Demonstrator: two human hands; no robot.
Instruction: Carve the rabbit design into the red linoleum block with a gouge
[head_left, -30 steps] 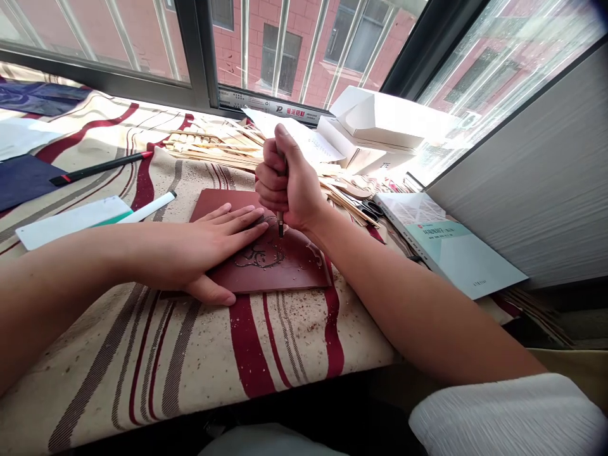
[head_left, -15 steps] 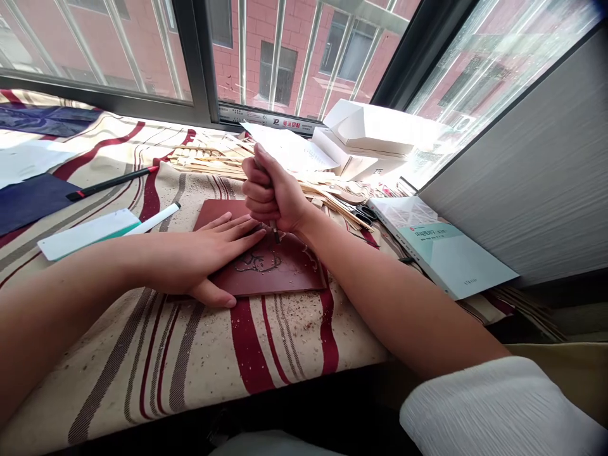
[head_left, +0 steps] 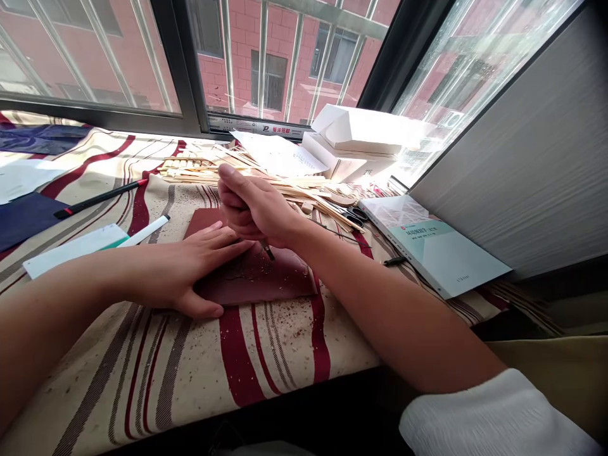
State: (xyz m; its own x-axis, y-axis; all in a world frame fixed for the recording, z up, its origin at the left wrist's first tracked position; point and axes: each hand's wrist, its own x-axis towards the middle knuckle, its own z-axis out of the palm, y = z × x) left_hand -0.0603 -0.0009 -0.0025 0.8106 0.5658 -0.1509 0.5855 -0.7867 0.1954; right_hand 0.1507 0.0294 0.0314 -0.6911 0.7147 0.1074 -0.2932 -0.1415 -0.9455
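A reddish-brown carving board (head_left: 285, 282) lies on the striped tablecloth (head_left: 199, 373), with lines cut into its face. My left hand (head_left: 187, 269) rests flat on its left part, fingers stretched out and thumb spread near the front edge. In a fist above the board, my right hand (head_left: 259, 212) grips a carving tool (head_left: 268, 251). Only the tool's dark lower end shows, pointing down at the surface; its handle is hidden inside the fist. Small shavings are scattered over the cloth in front of the board.
Thin wooden strips (head_left: 190, 171) are heaped behind the board, near a white box (head_left: 356, 130). Scissors (head_left: 356, 215) and a book (head_left: 437, 244) lie to the right. A red-and-black pen (head_left: 99, 199) and a white-and-green strip (head_left: 76, 248) lie at left.
My right fist has tilted over, with the tool leaning more and its tip shifted over the carved lines. My left hand stays flat on the board. The whole view has shifted slightly.
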